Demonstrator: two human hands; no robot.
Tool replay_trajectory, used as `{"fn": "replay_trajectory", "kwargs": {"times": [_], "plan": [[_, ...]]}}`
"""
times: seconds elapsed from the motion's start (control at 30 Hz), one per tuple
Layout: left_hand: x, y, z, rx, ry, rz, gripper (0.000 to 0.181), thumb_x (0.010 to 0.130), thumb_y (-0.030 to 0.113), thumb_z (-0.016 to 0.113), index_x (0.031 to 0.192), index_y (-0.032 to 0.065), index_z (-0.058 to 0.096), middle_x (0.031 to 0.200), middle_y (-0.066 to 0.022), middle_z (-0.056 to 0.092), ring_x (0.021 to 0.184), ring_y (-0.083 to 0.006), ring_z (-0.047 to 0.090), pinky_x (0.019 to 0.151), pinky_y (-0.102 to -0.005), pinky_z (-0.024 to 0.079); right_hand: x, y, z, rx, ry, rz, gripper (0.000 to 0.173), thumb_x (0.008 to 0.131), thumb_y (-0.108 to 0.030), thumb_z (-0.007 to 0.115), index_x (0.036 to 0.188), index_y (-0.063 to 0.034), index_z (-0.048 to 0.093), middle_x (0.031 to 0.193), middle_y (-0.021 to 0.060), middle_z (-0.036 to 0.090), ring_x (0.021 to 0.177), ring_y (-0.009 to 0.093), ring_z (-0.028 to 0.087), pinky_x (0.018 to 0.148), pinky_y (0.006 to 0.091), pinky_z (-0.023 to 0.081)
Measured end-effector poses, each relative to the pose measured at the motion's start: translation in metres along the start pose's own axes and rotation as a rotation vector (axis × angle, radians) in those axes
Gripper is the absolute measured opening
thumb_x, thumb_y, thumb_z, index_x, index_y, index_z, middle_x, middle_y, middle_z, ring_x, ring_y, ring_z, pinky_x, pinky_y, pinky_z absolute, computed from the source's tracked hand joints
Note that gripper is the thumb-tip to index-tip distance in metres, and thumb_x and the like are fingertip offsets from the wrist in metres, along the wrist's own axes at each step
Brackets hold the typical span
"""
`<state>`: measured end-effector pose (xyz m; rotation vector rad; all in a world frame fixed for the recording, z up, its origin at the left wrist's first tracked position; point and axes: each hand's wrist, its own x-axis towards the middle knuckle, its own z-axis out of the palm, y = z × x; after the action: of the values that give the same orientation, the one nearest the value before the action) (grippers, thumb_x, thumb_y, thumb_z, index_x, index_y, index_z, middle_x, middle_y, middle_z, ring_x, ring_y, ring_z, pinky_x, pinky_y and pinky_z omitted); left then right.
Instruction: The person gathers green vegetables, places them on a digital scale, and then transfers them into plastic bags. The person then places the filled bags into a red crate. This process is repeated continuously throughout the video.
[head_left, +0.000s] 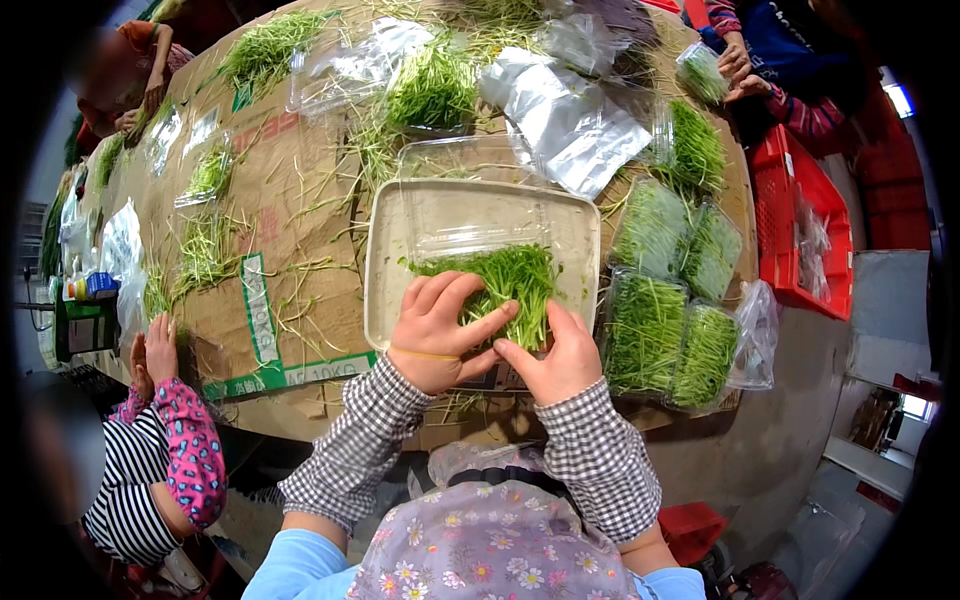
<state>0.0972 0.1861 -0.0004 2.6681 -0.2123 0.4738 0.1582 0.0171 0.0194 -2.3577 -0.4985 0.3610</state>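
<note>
A bunch of green sprouts (517, 289) lies in a clear plastic clamshell box, whose raised lid (476, 217) shows behind it. The box rests in a shallow cream tray (381, 225). My left hand (439, 326) is spread over the left side of the bunch, its thumb and forefinger against the stems. From the right, my right hand (555, 352) cups the stem ends, with thumb and fingers around them. The two thumbs nearly meet at the near side of the bunch. My hands hide the box's near edge.
Filled clamshell boxes (645, 330) are stacked right of the tray. Behind it lie silver plastic bags (562, 120) and a sprout heap (431, 90). Loose stems litter the cardboard (300, 225). A red crate (802, 225) stands at the right. Co-workers' hands (159, 349) are at the left, others top right.
</note>
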Motion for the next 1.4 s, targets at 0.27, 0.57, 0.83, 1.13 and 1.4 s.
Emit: {"fn": "replay_trajectory", "kwargs": {"times": [0.27,0.57,0.83,1.13,1.4], "plan": [[-0.003,-0.001,0.001,-0.055,-0.006,-0.051,0.046,0.070,0.036,0.069,0.110,0.0158,0.064,0.110,-0.0133,0.050,0.106,-0.0326,0.046,0.091,-0.0440,0.038,0.004,0.011,-0.038,0.225,0.034,0.216,0.029,0.087,-0.022,0.057,0.099,0.0037,0.063,0.075,0.0169,0.066,0.067,0.025,0.065,0.063,0.0329,0.051],[-0.005,-0.003,0.004,-0.091,0.041,-0.053,0.046,0.067,0.034,0.071,0.108,0.0133,0.062,0.110,-0.0144,0.050,0.106,-0.0326,0.047,0.089,-0.0444,0.038,0.020,-0.014,-0.015,-0.257,-0.245,0.240,0.052,0.071,-0.048,0.069,0.084,0.0021,0.062,0.077,0.0198,0.064,0.073,0.035,0.064,0.066,0.0426,0.051],[-0.008,-0.009,0.004,-0.171,0.082,-0.051,0.048,0.065,0.030,0.072,0.106,0.0081,0.061,0.110,-0.0183,0.050,0.104,-0.0369,0.048,0.090,-0.0471,0.040,0.033,0.029,-0.029,0.210,-0.373,0.272,0.049,0.075,-0.034,0.070,0.101,0.0070,0.063,0.089,0.0208,0.066,0.083,0.027,0.065,0.075,0.0347,0.050],[-0.009,-0.010,0.003,-0.207,0.102,-0.075,0.047,0.062,0.026,0.073,0.104,0.0077,0.061,0.109,-0.0178,0.051,0.104,-0.0369,0.049,0.090,-0.0463,0.041,0.035,0.033,-0.045,0.569,-0.432,0.502,0.058,0.082,-0.027,0.068,0.118,0.0135,0.047,0.068,0.0028,0.057,0.056,0.008,0.052,0.049,0.0226,0.043],[-0.008,-0.008,0.004,-0.209,0.119,-0.073,0.047,0.061,0.025,0.073,0.102,0.0071,0.061,0.109,-0.0179,0.051,0.102,-0.0370,0.049,0.089,-0.0468,0.042,0.029,0.027,-0.042,0.394,-0.380,0.376,0.049,0.082,-0.029,0.067,0.112,0.0081,0.055,0.082,0.0109,0.064,0.068,0.015,0.060,0.062,0.0292,0.050]]}}
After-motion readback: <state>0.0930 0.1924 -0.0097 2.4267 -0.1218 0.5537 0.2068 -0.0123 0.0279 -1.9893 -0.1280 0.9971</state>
